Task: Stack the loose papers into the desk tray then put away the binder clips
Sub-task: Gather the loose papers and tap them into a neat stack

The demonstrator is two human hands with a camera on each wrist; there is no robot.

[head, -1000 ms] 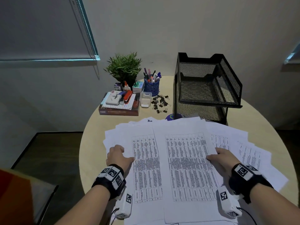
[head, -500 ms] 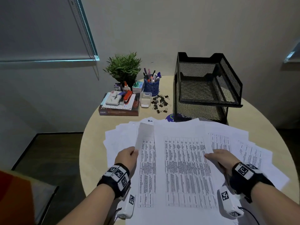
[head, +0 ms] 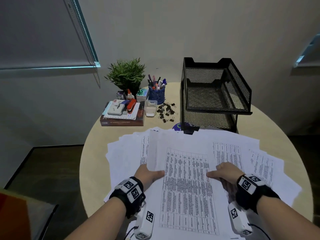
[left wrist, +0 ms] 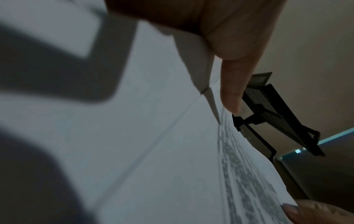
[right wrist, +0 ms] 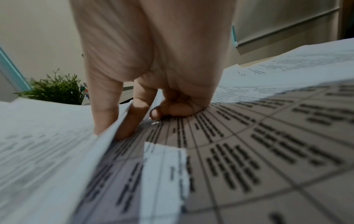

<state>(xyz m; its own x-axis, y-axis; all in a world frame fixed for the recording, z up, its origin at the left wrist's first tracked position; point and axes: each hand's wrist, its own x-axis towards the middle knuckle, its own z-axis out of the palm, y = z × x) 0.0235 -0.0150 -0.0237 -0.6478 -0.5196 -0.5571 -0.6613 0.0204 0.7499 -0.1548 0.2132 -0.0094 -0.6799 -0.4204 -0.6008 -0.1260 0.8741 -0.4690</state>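
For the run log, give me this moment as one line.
stage: gathering papers | left hand: grips sheet edge | right hand: pinches sheet edge | papers: fanned on table | desk tray: empty | binder clips: loose

I am looking down at a round table [head: 90, 153] with a pale wooden top, pushed up near a plain off-white wall [head: 190, 32] in a dim room. On my left a grey roller blind [head: 38, 32] hangs over a window, a thin strip of bluish light [head: 48, 68] showing along its bottom edge, and another blind edge with the same bluish glow sits at the far right [head: 310, 52]. The floor [head: 52, 167] beneath is dark wood, and something orange and grey [head: 19, 217], perhaps a seat, sits at my lower left.
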